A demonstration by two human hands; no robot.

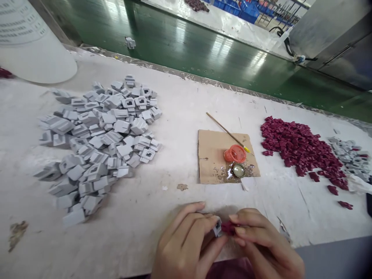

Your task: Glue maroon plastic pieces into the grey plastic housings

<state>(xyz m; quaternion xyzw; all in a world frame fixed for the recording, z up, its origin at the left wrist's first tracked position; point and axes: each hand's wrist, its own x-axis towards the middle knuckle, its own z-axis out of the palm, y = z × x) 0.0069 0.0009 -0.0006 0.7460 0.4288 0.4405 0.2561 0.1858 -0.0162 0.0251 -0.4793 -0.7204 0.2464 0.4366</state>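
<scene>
At the near edge of the table, my left hand (188,240) is closed around a small grey plastic part (217,228), most of it hidden by the fingers. My right hand (261,240) pinches a small maroon plastic part (228,228) between thumb and fingertips. The two parts meet between my hands, the maroon one at the open end of the grey one; whether it sits inside, I cannot tell. Beyond my hands lies a cardboard piece (210,155) bearing a small red cup (235,154) and a bottle cap (238,170) with clear liquid in it.
A large pile of grey parts (107,128) spreads at left, and a maroon pile (299,147) at right beside more grey pieces (350,155). A thin brush (228,132) rests across the cardboard. A white container (35,50) stands far left. Behind runs a green conveyor belt (186,50).
</scene>
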